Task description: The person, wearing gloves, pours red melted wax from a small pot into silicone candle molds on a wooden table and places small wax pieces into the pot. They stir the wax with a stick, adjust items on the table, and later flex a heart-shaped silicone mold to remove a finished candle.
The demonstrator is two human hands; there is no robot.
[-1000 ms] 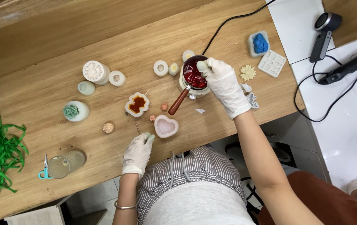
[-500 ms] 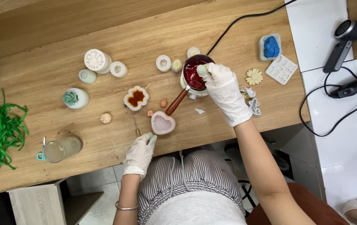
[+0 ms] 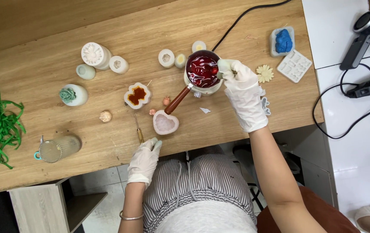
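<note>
Pot point(image 3: 202, 71) of glossy red liquid

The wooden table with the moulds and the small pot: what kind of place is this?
Probably a home craft bench for casting wax or resin: white silicone moulds, a small pot of red liquid beside the gloved right hand, and a heat gun.

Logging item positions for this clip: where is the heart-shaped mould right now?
In the head view the heart-shaped mould lies on the wooden table near its front edge, just below the pot's brown handle and up-right of the left hand.
</note>
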